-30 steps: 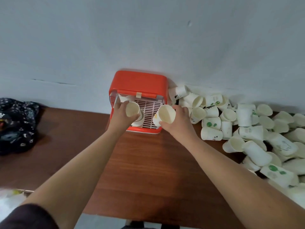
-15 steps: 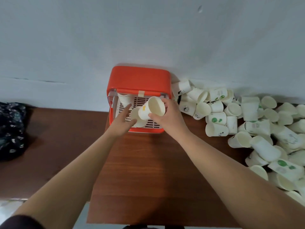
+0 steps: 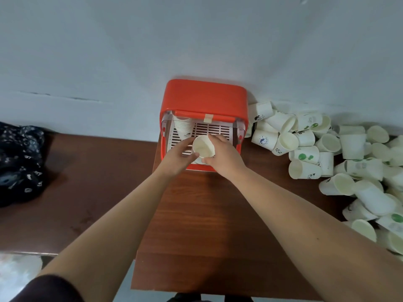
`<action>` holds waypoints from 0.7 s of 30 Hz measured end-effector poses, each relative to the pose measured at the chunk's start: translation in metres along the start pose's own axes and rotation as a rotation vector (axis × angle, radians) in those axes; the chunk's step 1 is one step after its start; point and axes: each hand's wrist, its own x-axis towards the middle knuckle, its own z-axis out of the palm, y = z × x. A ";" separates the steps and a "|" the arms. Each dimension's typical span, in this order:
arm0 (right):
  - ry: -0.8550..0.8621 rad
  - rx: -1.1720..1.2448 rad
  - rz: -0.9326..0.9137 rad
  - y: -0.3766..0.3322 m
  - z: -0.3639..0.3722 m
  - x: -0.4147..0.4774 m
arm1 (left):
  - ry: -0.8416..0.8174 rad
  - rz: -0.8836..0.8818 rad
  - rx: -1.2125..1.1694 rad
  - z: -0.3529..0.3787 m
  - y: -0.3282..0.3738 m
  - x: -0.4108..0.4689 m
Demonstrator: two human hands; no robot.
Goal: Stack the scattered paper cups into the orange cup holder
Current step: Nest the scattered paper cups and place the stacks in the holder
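A: From the head camera, where does the cup sit?

B: The paper cup (image 3: 203, 147) is upright, its open mouth facing the camera. It sits over the front of the orange cup holder (image 3: 204, 99), above its white slatted tray (image 3: 216, 128). A white rim shows just under it; I cannot tell whether that is another cup.

A: And the hands?

B: The right hand (image 3: 224, 155) wraps the cup from the right, fingers curled round its wall. The left hand (image 3: 176, 156) comes in from the left with fingers fairly straight, their tips touching the cup's left side. It grips nothing.

A: What is inside the holder?

B: A stack of cups (image 3: 183, 127), nested together in the back left corner under the orange top. A strip of tape (image 3: 208, 117) is stuck on the middle of that top's front edge.

A: Where does the holder stand?

B: On the brown wooden tabletop (image 3: 196, 225), its back against the pale wall (image 3: 130, 51).

A: The other cups?

B: The loose cups (image 3: 327, 153) lie in a heap on the right, starting just beside the holder and running to the frame's edge — most on their sides, some printed with green or dark marks.

A: Anything on the left?

B: A dark patterned cloth (image 3: 19, 164) is bunched on the wood at the far left, well apart from the holder. A dark sleeve (image 3: 50, 288) shows on the left arm in the bottom corner.
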 end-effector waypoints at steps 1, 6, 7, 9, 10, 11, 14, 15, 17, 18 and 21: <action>0.002 0.016 0.012 0.001 0.002 0.000 | 0.005 0.012 0.019 0.001 0.000 0.000; 0.028 0.109 0.064 -0.002 0.008 -0.007 | 0.032 0.011 0.076 -0.002 -0.002 -0.003; 0.036 0.123 0.092 -0.001 0.007 -0.012 | 0.058 0.003 0.087 -0.003 -0.004 -0.005; 0.065 0.141 0.114 0.005 0.000 -0.027 | 0.095 -0.034 0.105 -0.005 -0.006 -0.013; 0.079 0.144 0.114 0.011 -0.005 -0.037 | 0.096 -0.055 0.114 -0.005 -0.007 -0.018; 0.089 0.147 0.125 0.018 -0.011 -0.050 | 0.083 -0.072 0.129 -0.003 -0.009 -0.023; 0.096 0.106 0.232 0.050 -0.030 -0.095 | 0.019 -0.075 0.201 0.007 -0.010 -0.041; 0.102 0.086 0.274 0.064 -0.036 -0.112 | -0.003 -0.065 0.224 0.013 -0.008 -0.046; 0.122 0.063 0.334 0.092 -0.049 -0.144 | -0.044 -0.039 0.270 0.030 0.001 -0.055; 0.134 0.058 0.361 0.105 -0.055 -0.161 | -0.063 -0.018 0.290 0.040 0.009 -0.059; 0.185 0.040 0.445 0.146 -0.077 -0.212 | -0.100 0.071 0.329 0.083 0.040 -0.065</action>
